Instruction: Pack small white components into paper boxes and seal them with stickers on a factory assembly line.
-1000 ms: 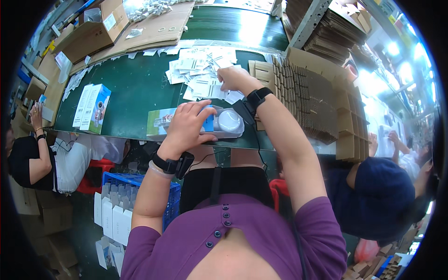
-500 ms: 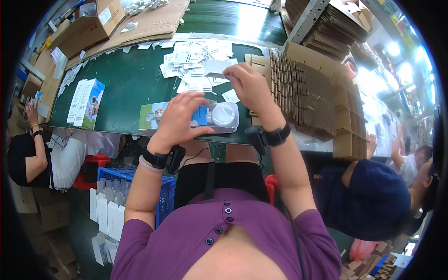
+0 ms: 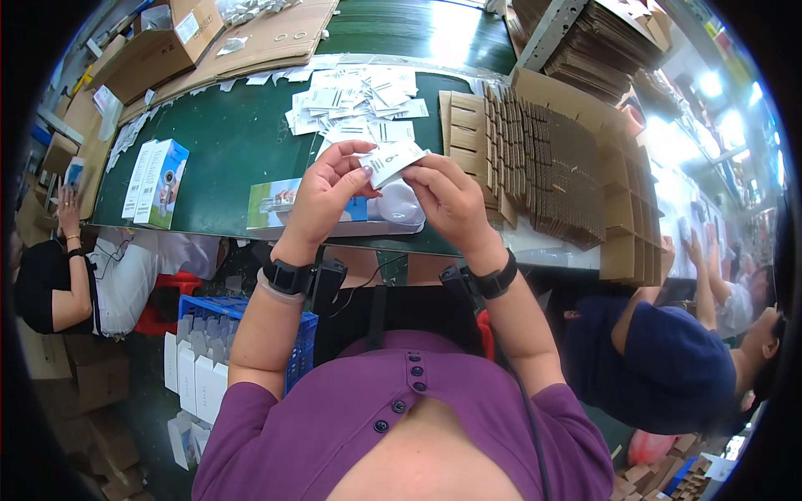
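Note:
Above the near edge of the green table, a small folded white leaflet (image 3: 391, 161) is held between my two hands. My left hand (image 3: 327, 190) pinches its left side with thumb and fingers. On its right side, my right hand (image 3: 451, 199) grips with closed fingers. Beneath my hands lies a printed carton (image 3: 271, 203), blue and green. A clear plastic tray with a white rounded device (image 3: 403, 204) protrudes from the carton's right end; my hands partly cover both. Behind the hands spreads a loose pile of similar white leaflets (image 3: 342, 100).
Two printed cartons (image 3: 155, 184) stand at the table's left. Cardboard dividers (image 3: 543, 167) fill the right side. A blue crate (image 3: 301, 342) with white cartons (image 3: 199, 380) sits below left. Co-workers (image 3: 660, 359) work on both sides.
My right hand has brought a leaflet from the pile toward me. My left hand has left the carton and taken hold of the leaflet too.

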A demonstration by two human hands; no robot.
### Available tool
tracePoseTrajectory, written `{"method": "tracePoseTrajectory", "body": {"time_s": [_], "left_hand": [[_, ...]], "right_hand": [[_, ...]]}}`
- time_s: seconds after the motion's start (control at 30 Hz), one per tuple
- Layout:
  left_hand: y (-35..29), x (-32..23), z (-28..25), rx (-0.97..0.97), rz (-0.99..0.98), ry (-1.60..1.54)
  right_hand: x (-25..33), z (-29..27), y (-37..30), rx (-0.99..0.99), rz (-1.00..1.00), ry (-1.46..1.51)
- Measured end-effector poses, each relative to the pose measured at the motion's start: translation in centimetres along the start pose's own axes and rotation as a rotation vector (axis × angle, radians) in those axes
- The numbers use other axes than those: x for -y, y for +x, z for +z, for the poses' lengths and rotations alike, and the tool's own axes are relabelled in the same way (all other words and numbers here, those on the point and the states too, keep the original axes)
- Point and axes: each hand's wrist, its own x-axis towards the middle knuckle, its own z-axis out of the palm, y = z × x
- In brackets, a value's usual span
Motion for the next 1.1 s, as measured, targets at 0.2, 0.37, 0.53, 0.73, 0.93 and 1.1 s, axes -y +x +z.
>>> {"method": "tracePoseTrajectory", "body": {"time_s": [0.2, 0.37, 0.53, 0.73, 0.93, 1.1], "left_hand": [[-0.2, 0.3, 0.1, -0.007, 0.042, 0.062], [0.0, 0.3, -0.2, -0.009, 0.096, 0.157], [-0.1, 0.1, -0.6, 0.077, 0.110, 0.346], [-0.4, -1.3, -0.9, 0.077, 0.319, 0.705], [-0.8, -0.7, -2.4, 0.348, 0.398, 1.298], [-0.6, -0.2, -2.5, 0.296, 0.328, 1.231]], "right_hand": [[0.7, -0.5, -0.1, -0.010, 0.034, 0.095], [1.2, 0.0, -0.5, -0.215, 0.443, 0.556], [-0.1, -0.6, -0.7, 0.019, 0.778, 0.774], [-1.1, -1.5, -1.9, 0.024, 0.762, 0.571], [-0.3, -1.7, -2.2, 0.141, 0.734, 0.270], [1.2, -0.9, -1.9, 0.223, 0.656, 0.107]]}}
